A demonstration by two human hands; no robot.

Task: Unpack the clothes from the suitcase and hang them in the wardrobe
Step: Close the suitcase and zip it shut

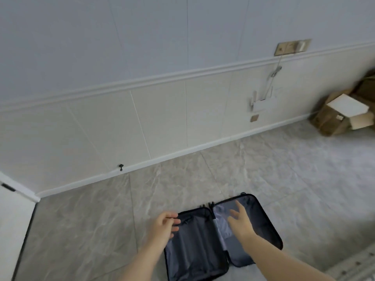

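A black suitcase (194,250) lies spread open flat on the tiled floor at the bottom centre, both halves lined in grey. Pale folded clothes (223,224) show under a mesh cover in its right half. My left hand (164,225) hovers over the left half's near-left corner with loosely curled fingers, holding nothing. My right hand (240,221) is stretched over the right half, fingers spread, just above the mesh cover. No wardrobe is in view.
A white panelled wall (162,122) runs behind the suitcase with a doorstop (121,167) at its base. Cardboard boxes (336,116) sit in the far right corner. A white router (262,102) and sockets hang on the wall. A white door edge (14,220) stands at left.
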